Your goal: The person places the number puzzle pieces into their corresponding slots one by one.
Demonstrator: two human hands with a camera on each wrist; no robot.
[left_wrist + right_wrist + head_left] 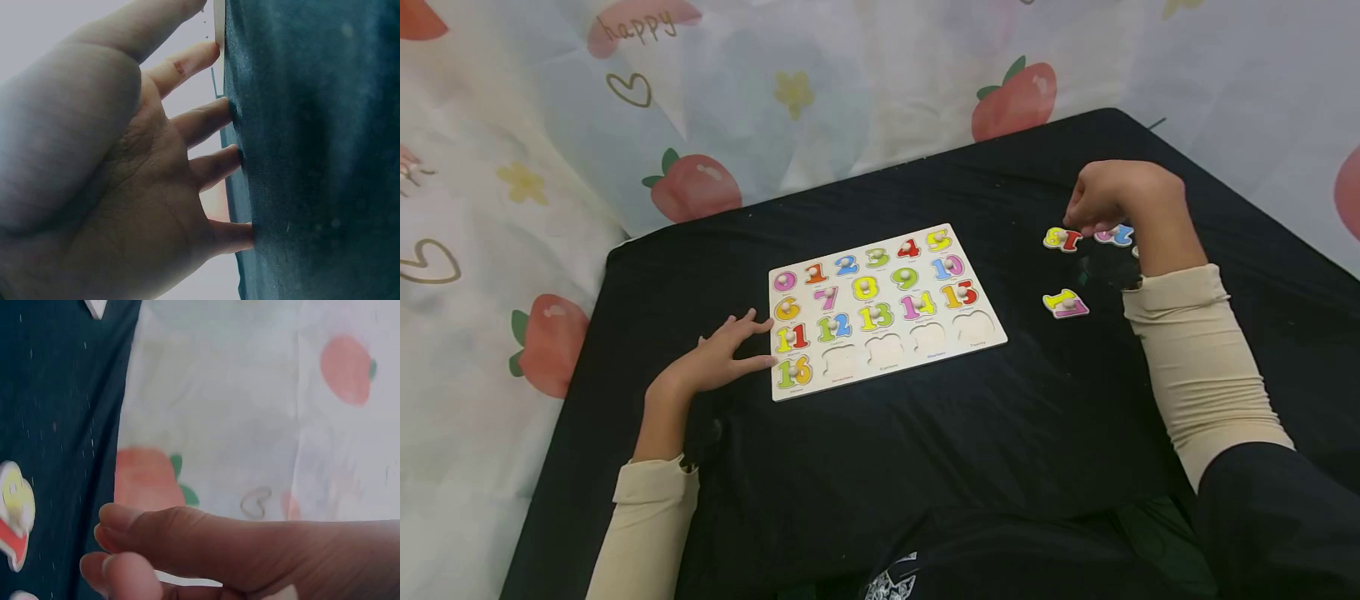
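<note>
A wooden number board (pixel 868 379) lies on the black cloth, filled with knobbed number pieces except for several bare recesses in its front row. My left hand (pixel 711 358) has its fingers spread, with the thumb and a fingertip at the board's left edge; the palm shows in the left wrist view. To the right, my right hand (pixel 1123 193) hovers over the loose pieces, fingers bent downward and nothing seen between them. Right below its fingertips lies a yellow and red number piece (pixel 1062 240). Beside that is a pink and blue piece (pixel 1114 236), partly covered by the hand.
Nearer the front lies a yellow and pink 17 piece (pixel 1065 304). Another piece (pixel 1136 251) peeks out from behind the right wrist. A patterned curtain (pixel 865 100) hangs behind and left of the black-covered table (pixel 925 450).
</note>
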